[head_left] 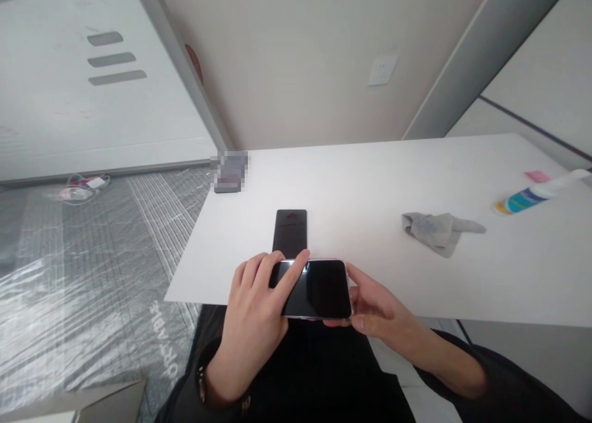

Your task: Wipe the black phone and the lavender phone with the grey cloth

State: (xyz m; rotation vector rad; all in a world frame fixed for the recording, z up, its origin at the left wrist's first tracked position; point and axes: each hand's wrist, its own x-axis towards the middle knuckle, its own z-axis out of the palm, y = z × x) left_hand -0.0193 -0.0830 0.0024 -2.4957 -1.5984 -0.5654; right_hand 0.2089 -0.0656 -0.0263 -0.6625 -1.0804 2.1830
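Note:
A smartphone (pixel 319 290) with a dark screen lies sideways between my hands, just above the table's front edge. My right hand (pixel 377 306) grips its right end, thumb at the lower corner and fingers partly hidden behind it. My left hand (pixel 259 299) is closed around the left end, its index finger lying across the glass; what its thumb does is hidden. Just beyond the phone, a flat black rectangular object (pixel 290 230) rests on the table, its near end covered by my left hand and the phone.
On the white table (pixel 351 188), a crumpled grey cloth (pixel 435 230) lies to the right. Past it are a white bottle with a blue label (pixel 527 199) and a pink item (pixel 537 176). A blurred box-like object (pixel 230 173) sits at the far left corner. Plastic sheeting (pixel 115 275) covers the floor.

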